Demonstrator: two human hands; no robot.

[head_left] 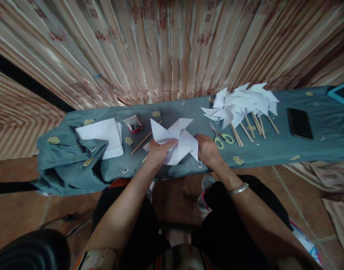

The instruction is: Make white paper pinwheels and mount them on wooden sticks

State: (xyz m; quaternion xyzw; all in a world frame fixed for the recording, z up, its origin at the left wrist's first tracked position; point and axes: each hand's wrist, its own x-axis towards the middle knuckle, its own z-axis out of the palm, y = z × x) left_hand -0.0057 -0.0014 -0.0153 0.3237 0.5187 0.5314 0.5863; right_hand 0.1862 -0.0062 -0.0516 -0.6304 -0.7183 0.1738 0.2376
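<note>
A white paper pinwheel (179,140) is held above the cloth-covered bench, in front of me. My left hand (160,150) grips it from the left, the thumb pressed near its centre and the other fingers hidden beneath the paper. At its right edge, my right hand (207,148) is closed by a blade tip; its fingertips are partly hidden. A wooden stick (145,143) lies on the cloth just beyond my left hand. Right of the pinwheel rest scissors with green handles (223,139), their blades slightly apart.
Several finished pinwheels (242,103) on sticks lie overlapping at the back right. A small red box (134,124) holds shiny bits. White paper sheets (104,133) are stacked on the left. A dark phone (299,123) and a blue-edged device (342,93) lie rightward on the bench cloth (267,152).
</note>
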